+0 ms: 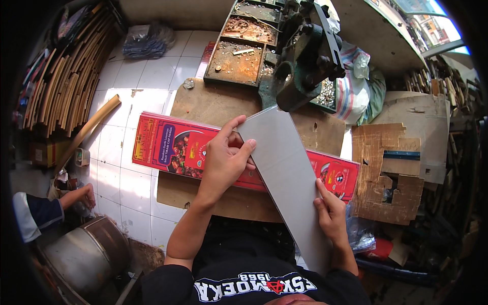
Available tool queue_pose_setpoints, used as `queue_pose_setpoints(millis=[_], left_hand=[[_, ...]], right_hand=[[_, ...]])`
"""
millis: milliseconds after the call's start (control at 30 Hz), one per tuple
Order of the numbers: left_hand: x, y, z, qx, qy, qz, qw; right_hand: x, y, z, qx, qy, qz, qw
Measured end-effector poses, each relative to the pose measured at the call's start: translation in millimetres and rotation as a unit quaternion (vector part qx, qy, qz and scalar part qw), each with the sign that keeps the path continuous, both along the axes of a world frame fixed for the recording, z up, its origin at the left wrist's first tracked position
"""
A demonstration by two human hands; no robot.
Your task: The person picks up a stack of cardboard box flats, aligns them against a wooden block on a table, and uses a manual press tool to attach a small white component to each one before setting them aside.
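A long grey-white flat panel [284,168] slants from under the machine head toward my body, its plain face up. My left hand [230,157] grips its left edge near the far end, thumb on top and index finger stretched to the corner. My right hand [331,211] grips the right edge lower down, with the thumb on the face and some fingers hidden underneath. Beneath the panel lie red printed panels [175,147], apparently stacked, across a brown board [203,104]. A dark green hand press [300,76] stands just beyond the panel's far end.
Compartmented metal trays [236,61] with small metal bits sit beside the press. Striped sacks [356,86] and torn cardboard [386,173] are at right. At left are stacked boards [71,76], a metal drum [86,249] and another person's hand [87,195].
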State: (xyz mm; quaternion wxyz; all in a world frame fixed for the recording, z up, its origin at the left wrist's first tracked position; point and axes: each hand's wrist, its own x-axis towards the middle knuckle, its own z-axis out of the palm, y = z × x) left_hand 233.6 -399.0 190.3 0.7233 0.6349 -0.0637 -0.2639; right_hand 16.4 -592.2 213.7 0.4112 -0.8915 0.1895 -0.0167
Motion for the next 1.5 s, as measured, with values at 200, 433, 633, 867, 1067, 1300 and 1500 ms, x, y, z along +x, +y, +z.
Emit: queue_pose_setpoints(millis=[200, 433, 633, 867, 1067, 1300, 1500], left_hand=[[-0.4, 1.7, -2.3, -0.013, -0.007, -0.007, 1.000], [-0.8, 0.9, -1.3, -0.025, -0.003, 0.013, 1.000], [-0.1, -0.4, -2.6, -0.006, 0.002, 0.001, 1.000], [1.0, 0.0, -1.9, -0.007, 0.002, -0.009, 1.000], [1.1, 0.0, 0.1, -0.012, 0.009, -0.012, 1.000], [1.4, 0.8, -1.9, -0.008, 0.009, -0.015, 1.000], [0.5, 0.8, -0.3, 0.002, 0.004, -0.012, 1.000]], right_hand=[[-0.9, 0.9, -5.4, -0.024, -0.060, 0.008, 0.998], [3.8, -1.1, 3.1, -0.020, -0.014, 0.008, 1.000], [2.1, -0.7, -2.8, -0.033, -0.048, 0.010, 0.998], [3.0, -0.8, -1.9, -0.025, -0.030, 0.002, 0.999], [1.5, -1.1, -5.7, -0.032, -0.047, 0.005, 0.998], [0.9, -0.4, -5.3, -0.023, -0.040, 0.001, 0.999], [1.9, 1.4, -3.4, -0.025, -0.042, 0.006, 0.999]])
